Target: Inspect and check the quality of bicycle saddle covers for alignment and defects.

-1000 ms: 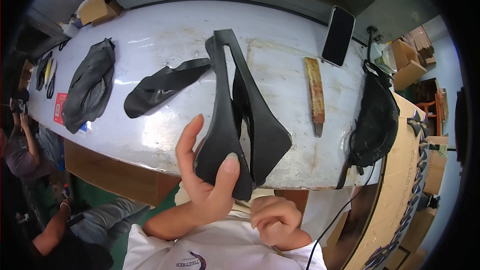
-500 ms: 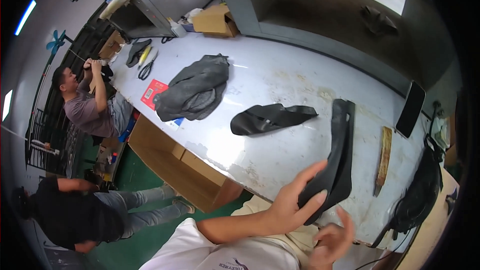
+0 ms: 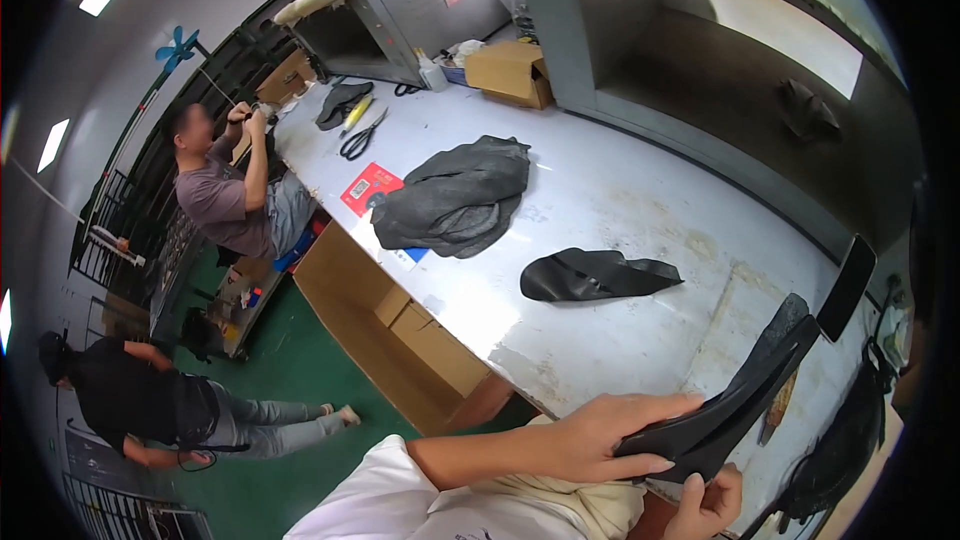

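Observation:
My left hand (image 3: 598, 435) grips the near end of a long black curved leather piece (image 3: 752, 388) that stretches up and right over the table edge. Just below that piece, my right hand (image 3: 708, 505) shows at the bottom of the view with fingers curled; whether it touches the piece is unclear. A second black leather piece (image 3: 590, 275) lies flat on the white worktable (image 3: 640, 200), apart from both hands.
A heap of dark grey material (image 3: 458, 198) and a red card (image 3: 370, 186) lie further left, with scissors (image 3: 358, 138) and a cardboard box (image 3: 512, 72) beyond. A black phone (image 3: 846, 287) stands at right. An open carton (image 3: 380, 312) sits below the table. Two people are at left.
The view has swung further left and down. My left hand still holds the black piece, which now lies lower and more edge-on at the right.

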`<state>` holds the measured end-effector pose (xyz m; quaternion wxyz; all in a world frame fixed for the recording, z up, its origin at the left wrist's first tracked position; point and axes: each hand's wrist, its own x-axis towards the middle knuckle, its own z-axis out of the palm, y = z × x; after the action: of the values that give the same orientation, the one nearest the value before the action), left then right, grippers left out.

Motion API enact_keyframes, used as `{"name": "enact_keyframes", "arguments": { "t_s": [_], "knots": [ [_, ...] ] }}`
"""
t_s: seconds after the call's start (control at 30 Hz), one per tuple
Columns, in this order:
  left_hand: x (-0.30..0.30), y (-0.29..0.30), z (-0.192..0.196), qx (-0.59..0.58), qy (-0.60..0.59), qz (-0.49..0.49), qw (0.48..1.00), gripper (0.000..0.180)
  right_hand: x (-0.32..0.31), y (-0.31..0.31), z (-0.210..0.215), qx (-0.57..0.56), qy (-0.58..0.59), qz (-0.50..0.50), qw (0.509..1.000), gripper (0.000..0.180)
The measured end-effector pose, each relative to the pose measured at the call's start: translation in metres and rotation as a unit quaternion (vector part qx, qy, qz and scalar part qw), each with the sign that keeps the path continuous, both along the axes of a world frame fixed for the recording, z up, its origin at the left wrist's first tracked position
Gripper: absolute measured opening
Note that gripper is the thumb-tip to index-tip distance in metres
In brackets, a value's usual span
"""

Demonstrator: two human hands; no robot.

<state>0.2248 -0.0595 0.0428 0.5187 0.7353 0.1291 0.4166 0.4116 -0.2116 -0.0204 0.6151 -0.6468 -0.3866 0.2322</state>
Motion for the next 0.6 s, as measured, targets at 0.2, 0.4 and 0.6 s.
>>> {"name": "enact_keyframes", "arguments": {
  "t_s": [0.2, 0.4, 0.6],
  "knots": [
    [0.002, 0.005, -0.002, 0.066, 0.131, 0.171, 0.974, 0.086, -0.010, 0.010, 0.020, 0.037, -0.181, -0.003, 0.983, 0.017],
    [0.006, 0.009, 0.004, 0.095, 0.186, 0.199, 0.957, 0.064, -0.027, 0.020, 0.050, 0.048, -0.354, 0.069, 0.931, 0.023],
    [0.019, 0.005, -0.054, -0.583, -0.265, -0.221, 0.736, 0.032, -0.035, 0.020, 0.032, 0.145, 0.063, 0.043, 0.986, 0.050]
  ]
}}
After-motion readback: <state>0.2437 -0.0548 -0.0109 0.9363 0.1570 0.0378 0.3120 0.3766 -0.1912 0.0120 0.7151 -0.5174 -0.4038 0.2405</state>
